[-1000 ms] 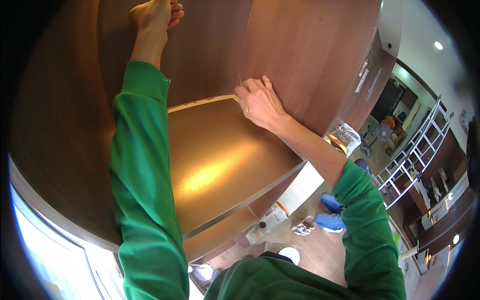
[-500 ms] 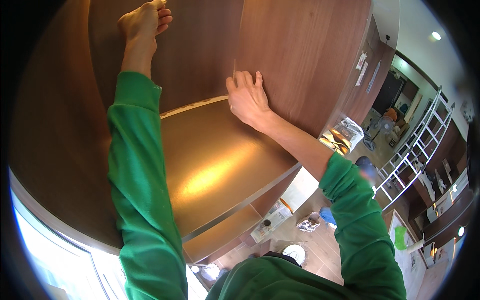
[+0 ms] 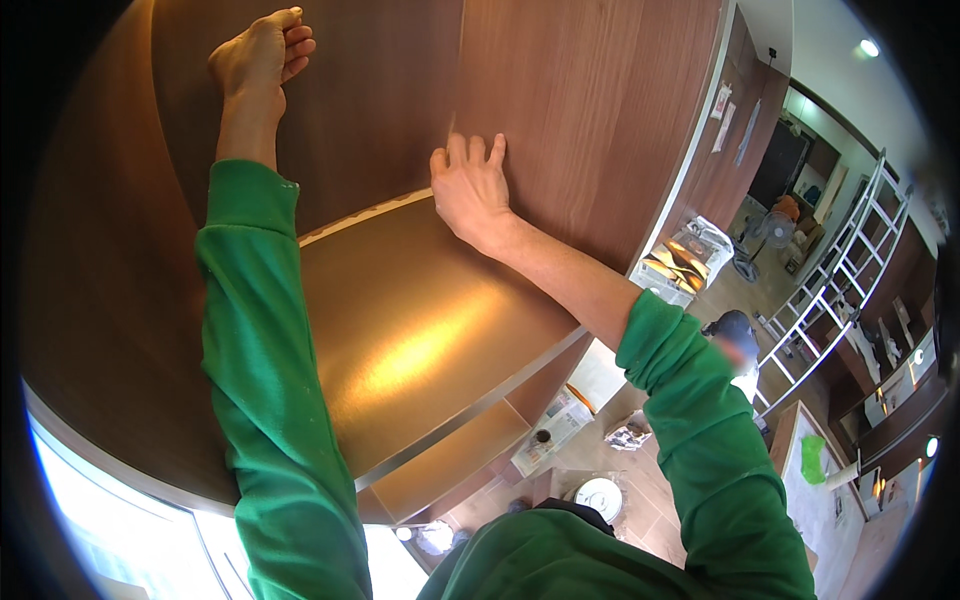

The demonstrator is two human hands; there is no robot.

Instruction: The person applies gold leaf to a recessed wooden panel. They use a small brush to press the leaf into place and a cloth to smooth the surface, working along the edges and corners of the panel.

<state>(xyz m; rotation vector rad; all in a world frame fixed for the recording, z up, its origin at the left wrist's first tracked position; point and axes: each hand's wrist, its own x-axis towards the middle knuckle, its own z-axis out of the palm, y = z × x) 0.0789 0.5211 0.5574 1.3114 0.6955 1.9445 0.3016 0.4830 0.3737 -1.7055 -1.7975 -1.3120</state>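
Pressing both hands on brown cabinet doors

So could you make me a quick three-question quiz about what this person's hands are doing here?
1. True or false: the left hand is holding a tool.
2. What does the right hand rest on? A) a white ladder B) the brown wooden panel C) a fan
3. Fill in: both forearms wear ______ sleeves.

Key:
1. False; it lies bare against the wood, fingers curled, nothing in it.
2. B; the hand lies flat, fingers spread, near the seam where the panel meets the shiny brass-coloured surface.
3. Green.
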